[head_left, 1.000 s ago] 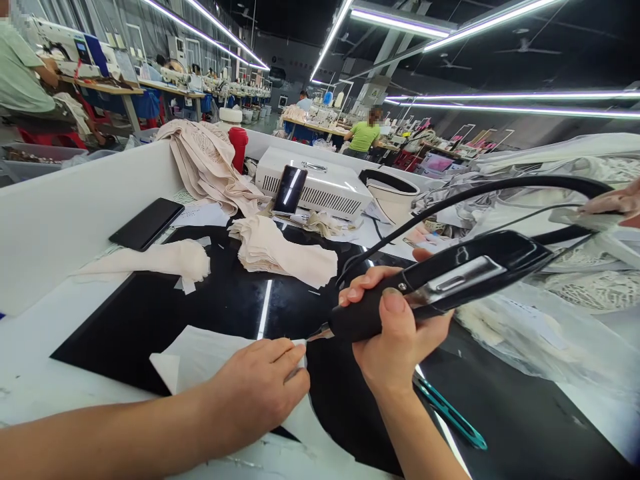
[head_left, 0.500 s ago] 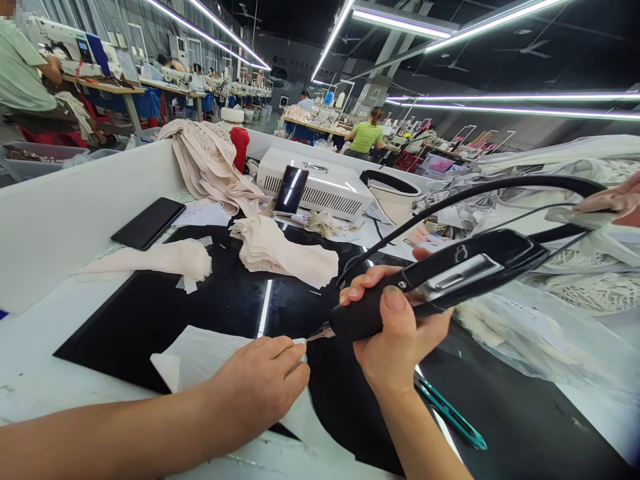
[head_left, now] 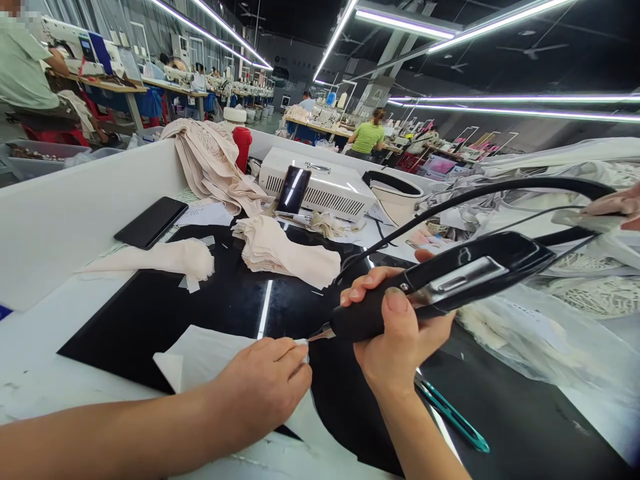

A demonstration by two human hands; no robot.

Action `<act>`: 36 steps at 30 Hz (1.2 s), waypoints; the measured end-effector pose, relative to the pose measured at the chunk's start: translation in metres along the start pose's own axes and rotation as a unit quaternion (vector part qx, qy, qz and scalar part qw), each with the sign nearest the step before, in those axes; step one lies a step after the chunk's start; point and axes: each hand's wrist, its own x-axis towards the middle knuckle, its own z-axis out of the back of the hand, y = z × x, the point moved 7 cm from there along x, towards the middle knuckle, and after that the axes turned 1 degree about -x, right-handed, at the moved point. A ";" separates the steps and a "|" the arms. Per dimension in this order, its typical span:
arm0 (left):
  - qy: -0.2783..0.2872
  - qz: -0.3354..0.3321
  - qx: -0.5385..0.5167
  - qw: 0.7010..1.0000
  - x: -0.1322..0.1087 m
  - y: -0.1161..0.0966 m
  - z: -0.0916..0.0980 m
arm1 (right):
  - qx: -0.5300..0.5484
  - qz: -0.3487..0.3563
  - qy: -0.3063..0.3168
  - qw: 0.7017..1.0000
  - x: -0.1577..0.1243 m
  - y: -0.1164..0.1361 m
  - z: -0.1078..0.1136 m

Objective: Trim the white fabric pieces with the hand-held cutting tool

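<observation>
My left hand (head_left: 273, 380) is closed, its thumb and fingers pinching the edge of a thin white fabric piece (head_left: 207, 350). That piece lies on the black board, one corner folded over. In my right hand (head_left: 400, 333) is a black corded hand tool (head_left: 470, 273) with a narrow metal tip, the fingers wrapped round its grip. The tip points left and meets the fabric edge beside my left fingertips; whether it touches the fabric I cannot tell. Below my right hand lies a pair of teal-handled thread snips (head_left: 455, 413).
Beige fabric stacks (head_left: 285, 253) lie farther back, with a black phone (head_left: 150, 223) at left. Another phone (head_left: 293, 190) leans against a white vented box (head_left: 320, 180). The tool's cable (head_left: 480, 190) arches right to another person's hand (head_left: 613, 203). A plastic bag (head_left: 530, 327) lies right.
</observation>
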 end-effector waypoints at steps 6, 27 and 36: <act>-0.024 0.003 0.012 1.000 0.000 0.000 0.003 | 0.010 0.005 0.003 1.000 -0.001 -0.001 -0.001; 0.031 -0.015 0.026 0.999 -0.008 0.003 -0.005 | -0.001 -0.026 0.022 0.999 -0.007 -0.008 -0.010; -0.006 -0.004 0.025 1.000 -0.004 0.002 -0.002 | 0.021 -0.018 0.037 0.999 -0.009 -0.005 -0.017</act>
